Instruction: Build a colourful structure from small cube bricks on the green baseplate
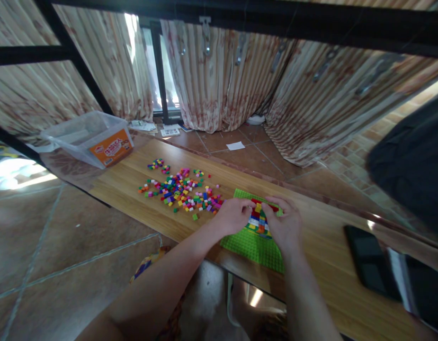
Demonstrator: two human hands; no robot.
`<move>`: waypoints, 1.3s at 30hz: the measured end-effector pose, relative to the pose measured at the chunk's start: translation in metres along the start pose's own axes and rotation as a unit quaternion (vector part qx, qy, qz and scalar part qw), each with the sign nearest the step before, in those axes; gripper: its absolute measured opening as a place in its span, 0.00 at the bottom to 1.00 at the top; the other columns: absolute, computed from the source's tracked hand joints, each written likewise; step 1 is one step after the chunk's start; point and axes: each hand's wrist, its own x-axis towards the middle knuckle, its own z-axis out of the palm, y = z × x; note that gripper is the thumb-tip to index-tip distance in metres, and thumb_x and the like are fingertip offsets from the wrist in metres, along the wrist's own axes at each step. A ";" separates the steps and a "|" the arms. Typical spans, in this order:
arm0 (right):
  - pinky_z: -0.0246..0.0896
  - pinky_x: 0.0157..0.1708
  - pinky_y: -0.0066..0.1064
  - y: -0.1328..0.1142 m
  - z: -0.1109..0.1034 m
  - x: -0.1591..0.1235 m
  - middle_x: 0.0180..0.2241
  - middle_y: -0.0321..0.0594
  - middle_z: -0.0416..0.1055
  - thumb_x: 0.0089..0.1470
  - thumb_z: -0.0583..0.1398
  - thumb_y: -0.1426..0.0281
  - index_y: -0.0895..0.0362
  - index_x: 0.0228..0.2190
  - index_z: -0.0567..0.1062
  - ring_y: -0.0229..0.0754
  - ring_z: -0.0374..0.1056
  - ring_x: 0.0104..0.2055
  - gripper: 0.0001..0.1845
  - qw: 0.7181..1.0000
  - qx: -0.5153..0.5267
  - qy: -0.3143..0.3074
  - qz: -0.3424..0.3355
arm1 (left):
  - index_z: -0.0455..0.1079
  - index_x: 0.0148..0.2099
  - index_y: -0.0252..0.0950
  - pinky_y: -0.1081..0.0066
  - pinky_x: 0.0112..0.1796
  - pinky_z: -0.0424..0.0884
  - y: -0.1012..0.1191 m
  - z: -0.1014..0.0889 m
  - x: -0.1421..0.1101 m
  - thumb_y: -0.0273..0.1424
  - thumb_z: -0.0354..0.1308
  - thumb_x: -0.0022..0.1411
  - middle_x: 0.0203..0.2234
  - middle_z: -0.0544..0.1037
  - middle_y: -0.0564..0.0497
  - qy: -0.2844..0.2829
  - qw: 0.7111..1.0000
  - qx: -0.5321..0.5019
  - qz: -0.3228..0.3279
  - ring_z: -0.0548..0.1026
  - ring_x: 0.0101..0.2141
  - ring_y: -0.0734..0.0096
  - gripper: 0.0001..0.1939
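Observation:
A bright green baseplate lies on the wooden bench, with a patch of small toy bricks in red, white, blue, orange and yellow built on it. My left hand rests over the plate's left side, its thumb and fingers closed near a yellow brick. From the right, my right hand reaches over the same bricks, thumb and bent fingers drawn in around the plate's far edge. Whatever sits between the fingertips of either hand is too small or hidden to make out.
Loose colourful bricks lie spread left of the plate. A clear plastic bin with an orange label stands at the bench's far left end. To the right are a black phone and another dark object. Black metal bars cross above.

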 end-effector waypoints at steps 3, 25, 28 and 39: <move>0.59 0.50 0.45 0.002 0.005 0.001 0.40 0.46 0.74 0.48 0.61 0.61 0.56 0.35 0.79 0.49 0.68 0.46 0.14 1.000 0.006 -0.012 0.020 | 0.76 0.49 0.35 0.70 0.43 0.69 0.000 0.000 0.000 0.26 0.48 0.63 0.39 0.81 0.48 -0.005 1.000 0.002 0.001 0.77 0.36 0.67 0.18; 0.66 0.45 0.42 0.005 0.013 0.001 0.39 0.45 0.77 0.46 0.61 0.62 0.57 0.38 0.79 0.48 0.72 0.42 0.17 0.985 0.100 -0.069 0.122 | 0.74 0.51 0.38 0.70 0.46 0.71 -0.002 0.005 -0.002 0.28 0.46 0.64 0.43 0.80 0.50 0.005 0.999 0.048 -0.004 0.77 0.42 0.67 0.18; 0.65 0.47 0.42 0.005 0.014 0.002 0.40 0.44 0.77 0.45 0.61 0.63 0.56 0.37 0.79 0.48 0.72 0.43 0.17 0.986 0.100 -0.070 0.118 | 0.74 0.51 0.38 0.70 0.46 0.70 -0.002 0.005 -0.002 0.28 0.46 0.64 0.44 0.80 0.49 0.004 0.999 0.048 -0.002 0.77 0.42 0.67 0.19; 0.67 0.42 0.38 0.010 0.014 0.002 0.39 0.44 0.78 0.42 0.64 0.60 0.58 0.38 0.79 0.45 0.73 0.40 0.21 0.959 0.204 -0.059 0.187 | 0.78 0.42 0.33 0.73 0.35 0.70 -0.018 -0.009 0.006 0.27 0.47 0.63 0.33 0.81 0.49 0.031 0.999 -0.003 -0.009 0.75 0.32 0.70 0.17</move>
